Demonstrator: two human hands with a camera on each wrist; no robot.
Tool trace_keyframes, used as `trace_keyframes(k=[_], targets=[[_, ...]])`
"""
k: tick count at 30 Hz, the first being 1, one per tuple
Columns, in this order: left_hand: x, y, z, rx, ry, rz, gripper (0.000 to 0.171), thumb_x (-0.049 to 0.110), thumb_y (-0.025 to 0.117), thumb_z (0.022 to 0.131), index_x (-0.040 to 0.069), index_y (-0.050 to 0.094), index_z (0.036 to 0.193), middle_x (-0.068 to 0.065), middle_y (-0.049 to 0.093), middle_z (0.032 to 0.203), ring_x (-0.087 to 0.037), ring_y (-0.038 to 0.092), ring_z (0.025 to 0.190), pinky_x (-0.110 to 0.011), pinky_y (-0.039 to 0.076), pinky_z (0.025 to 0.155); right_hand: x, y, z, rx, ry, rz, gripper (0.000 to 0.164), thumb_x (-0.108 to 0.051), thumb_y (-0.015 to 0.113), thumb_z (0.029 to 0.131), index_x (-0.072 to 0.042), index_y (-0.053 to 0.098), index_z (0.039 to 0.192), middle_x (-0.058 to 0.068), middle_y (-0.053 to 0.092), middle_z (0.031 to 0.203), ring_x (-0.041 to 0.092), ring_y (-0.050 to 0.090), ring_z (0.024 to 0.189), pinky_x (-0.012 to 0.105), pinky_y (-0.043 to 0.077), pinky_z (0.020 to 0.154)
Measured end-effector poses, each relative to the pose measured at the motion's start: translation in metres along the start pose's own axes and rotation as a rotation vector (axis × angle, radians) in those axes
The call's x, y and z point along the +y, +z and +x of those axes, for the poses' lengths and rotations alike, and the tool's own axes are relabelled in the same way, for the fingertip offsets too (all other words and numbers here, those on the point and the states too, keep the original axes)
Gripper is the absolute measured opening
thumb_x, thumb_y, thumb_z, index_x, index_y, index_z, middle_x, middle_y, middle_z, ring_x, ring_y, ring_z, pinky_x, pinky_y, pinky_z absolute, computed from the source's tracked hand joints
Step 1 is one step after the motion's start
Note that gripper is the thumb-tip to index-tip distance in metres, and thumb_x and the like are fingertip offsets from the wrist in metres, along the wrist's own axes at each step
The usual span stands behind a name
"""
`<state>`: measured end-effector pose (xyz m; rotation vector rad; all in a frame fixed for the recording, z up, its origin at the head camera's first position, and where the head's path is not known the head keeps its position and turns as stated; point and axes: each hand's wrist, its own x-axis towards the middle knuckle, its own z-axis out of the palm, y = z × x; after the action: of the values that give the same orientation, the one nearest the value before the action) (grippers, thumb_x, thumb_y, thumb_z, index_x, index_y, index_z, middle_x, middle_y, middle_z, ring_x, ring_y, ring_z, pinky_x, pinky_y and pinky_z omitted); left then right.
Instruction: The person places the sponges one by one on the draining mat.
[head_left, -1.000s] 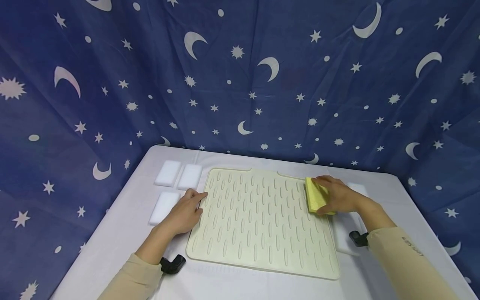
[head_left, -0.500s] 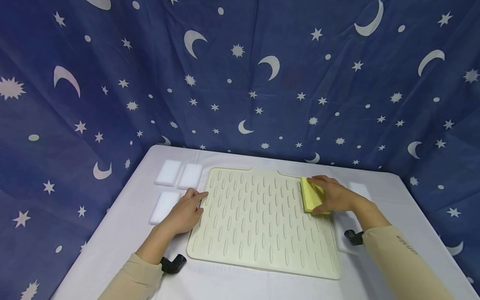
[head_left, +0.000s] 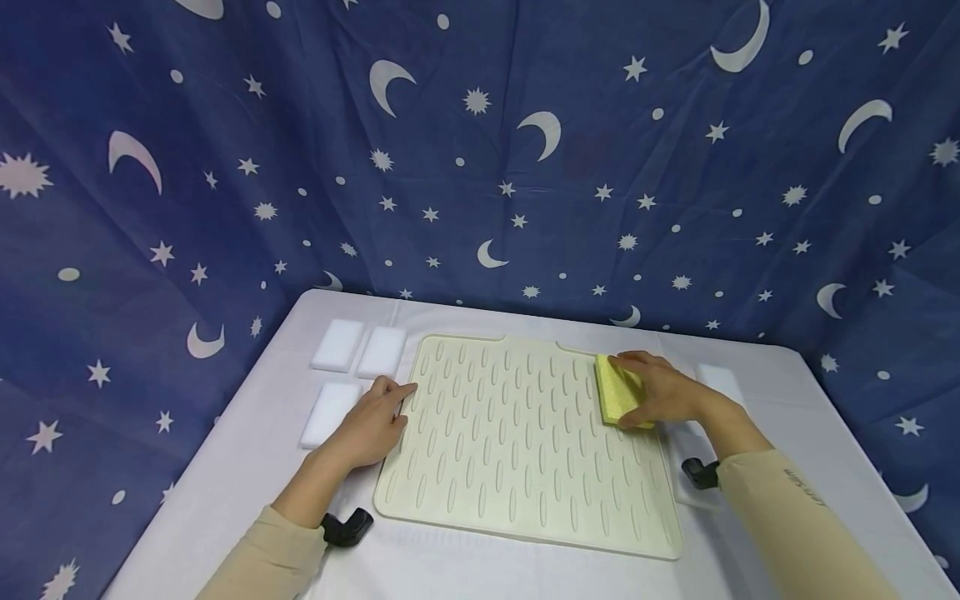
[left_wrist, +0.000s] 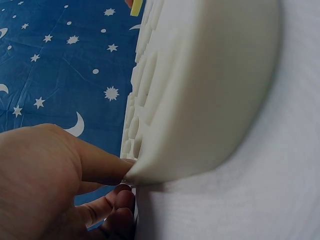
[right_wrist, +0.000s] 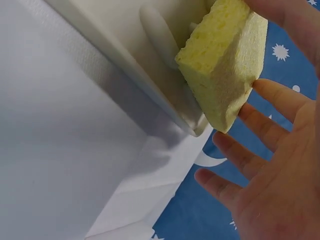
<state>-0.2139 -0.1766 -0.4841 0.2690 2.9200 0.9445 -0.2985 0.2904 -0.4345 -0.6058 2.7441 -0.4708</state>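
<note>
A pale cream mat (head_left: 517,454) with rows of raised oval ridges lies on the white-covered table. My left hand (head_left: 372,427) is at its left side, extended index finger and thumb touching the rim; in the left wrist view the other fingers (left_wrist: 120,205) are bent close beside the edge. Over the mat's upper right part, my right hand (head_left: 666,392) grips a yellow sponge (head_left: 617,394) between thumb and fingers. The right wrist view shows the sponge (right_wrist: 220,65) tilted, one edge against the ridges, with fingertips along its far side.
Several white foam-like blocks lie about: two (head_left: 338,345) (head_left: 382,352) at the back left, one (head_left: 330,414) beside my left hand, another (head_left: 720,382) behind my right wrist. A dark blue curtain (head_left: 450,167) with moons and stars stands behind the table (head_left: 450,567).
My right hand has slid the yellow sponge a short way left over the mat, away from its right edge. The left hand and the mat have stayed in place.
</note>
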Motion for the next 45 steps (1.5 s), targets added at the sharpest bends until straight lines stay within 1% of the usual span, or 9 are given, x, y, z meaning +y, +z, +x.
trace_keyframes(k=[8,17,24,26,33,45], targets=[[0.0,0.0,0.001,0.001,-0.002,0.005,0.052,0.006,0.06,0.099,0.002,0.053,0.15,-0.013,0.052,0.122,-0.02,0.051,0.095,-0.037,0.043,0.086,-0.004,0.002,0.003,0.001,-0.011,0.004,0.114,-0.046,0.094,0.071,-0.008,0.035,0.161,0.023,0.028,0.165,0.049,0.029,0.148,0.071,0.031,0.114],[0.001,0.0,0.002,-0.002,-0.009,0.007,0.052,0.006,0.06,0.099,0.003,0.052,0.15,-0.013,0.052,0.123,-0.02,0.051,0.096,-0.037,0.043,0.086,-0.007,0.004,0.009,-0.011,0.013,0.003,0.114,-0.048,0.093,0.071,-0.012,0.035,0.162,0.02,0.029,0.166,0.044,0.03,0.148,0.069,0.033,0.114],[0.002,-0.001,0.002,-0.003,-0.015,0.006,0.052,0.006,0.059,0.099,0.003,0.052,0.151,-0.013,0.052,0.123,-0.02,0.051,0.095,-0.036,0.043,0.085,-0.013,0.004,0.011,-0.008,-0.004,-0.005,0.112,-0.048,0.092,0.071,-0.009,0.037,0.161,0.022,0.031,0.164,0.046,0.032,0.146,0.069,0.033,0.114],[0.002,-0.001,0.002,-0.003,-0.013,0.006,0.052,0.006,0.06,0.099,0.003,0.052,0.15,-0.013,0.052,0.123,-0.02,0.051,0.094,-0.036,0.043,0.085,-0.013,0.005,0.012,-0.012,0.009,-0.007,0.112,-0.048,0.092,0.071,-0.009,0.037,0.161,0.021,0.031,0.164,0.046,0.032,0.147,0.068,0.033,0.114],[0.002,0.0,0.003,-0.004,-0.007,0.004,0.053,0.006,0.06,0.099,0.002,0.052,0.151,-0.013,0.052,0.124,-0.019,0.052,0.094,-0.037,0.044,0.086,-0.012,0.008,0.015,-0.007,0.027,-0.019,0.114,-0.05,0.093,0.07,-0.01,0.037,0.161,0.02,0.032,0.164,0.046,0.032,0.146,0.068,0.034,0.114],[0.0,0.001,0.002,-0.003,-0.016,0.003,0.053,0.006,0.06,0.099,0.003,0.052,0.151,-0.013,0.052,0.123,-0.018,0.051,0.09,-0.035,0.043,0.083,-0.011,0.011,0.017,0.003,0.009,-0.029,0.114,-0.05,0.093,0.07,-0.009,0.037,0.161,0.021,0.032,0.164,0.048,0.033,0.145,0.069,0.035,0.113]])
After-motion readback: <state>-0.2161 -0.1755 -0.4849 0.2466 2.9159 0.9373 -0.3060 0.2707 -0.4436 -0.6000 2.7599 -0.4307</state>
